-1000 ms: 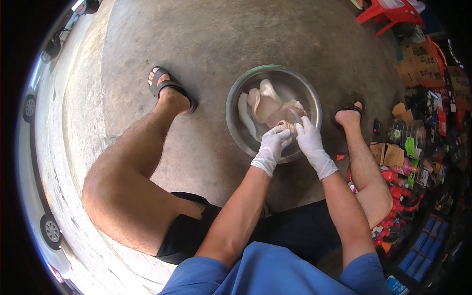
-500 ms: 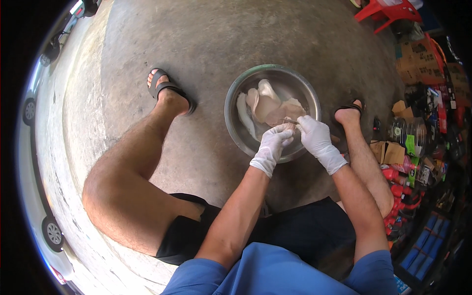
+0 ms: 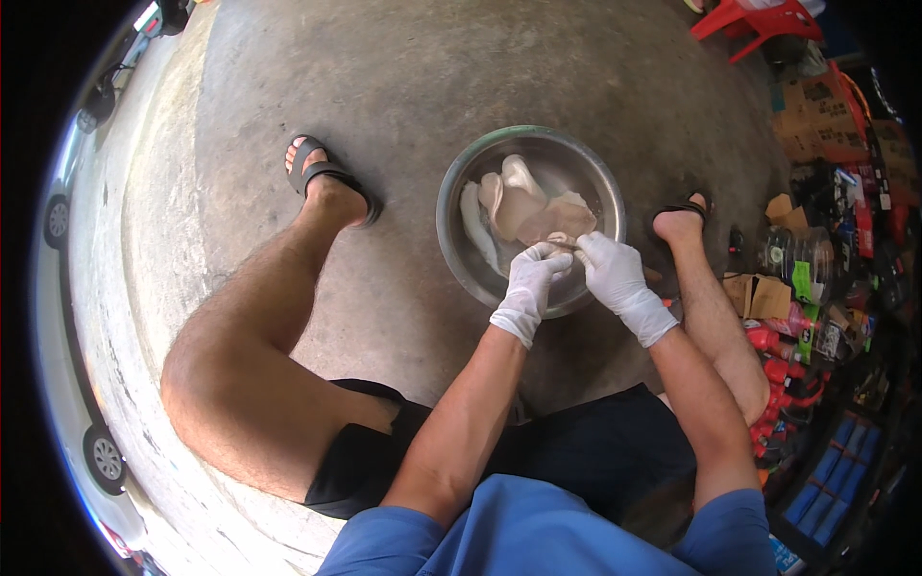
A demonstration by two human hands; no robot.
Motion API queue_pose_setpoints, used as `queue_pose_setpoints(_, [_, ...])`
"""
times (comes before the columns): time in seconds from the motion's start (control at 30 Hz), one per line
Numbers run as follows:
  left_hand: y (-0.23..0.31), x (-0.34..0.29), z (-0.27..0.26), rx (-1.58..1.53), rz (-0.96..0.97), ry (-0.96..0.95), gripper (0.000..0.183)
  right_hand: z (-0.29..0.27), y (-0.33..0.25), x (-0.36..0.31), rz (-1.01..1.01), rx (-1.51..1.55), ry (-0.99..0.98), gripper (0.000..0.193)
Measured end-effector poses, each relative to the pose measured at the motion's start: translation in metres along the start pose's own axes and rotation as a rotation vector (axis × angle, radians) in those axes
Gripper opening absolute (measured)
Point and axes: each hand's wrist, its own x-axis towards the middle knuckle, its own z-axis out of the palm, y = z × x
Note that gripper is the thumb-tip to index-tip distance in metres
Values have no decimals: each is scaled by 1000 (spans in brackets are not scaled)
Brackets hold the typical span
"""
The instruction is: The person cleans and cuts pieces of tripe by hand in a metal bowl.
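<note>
A squatting person's white-gloved left hand [image 3: 531,279] and right hand [image 3: 612,276] both pinch a pale piece of raw meat [image 3: 560,244] over a metal bowl [image 3: 459,252] on the concrete floor [image 3: 403,86].

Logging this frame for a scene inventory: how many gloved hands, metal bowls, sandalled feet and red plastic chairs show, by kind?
White-gloved hands: 2, the left hand and the right hand, both over the bowl
Metal bowls: 1, the round bowl holding pale pieces
Sandalled feet: 2, left foot, right foot
Red plastic chairs: 1, red chair
Total: 6
</note>
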Motion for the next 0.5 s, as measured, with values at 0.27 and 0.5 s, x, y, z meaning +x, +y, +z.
queue_pose_setpoints(0.27, [5, -8, 12, 78, 55, 94, 26, -2, 0, -1, -32, 8, -11, 7])
queue_pose_setpoints(0.5, [9, -12, 15, 27, 52, 69, 27, -3, -1, -3, -35, 19, -9, 8])
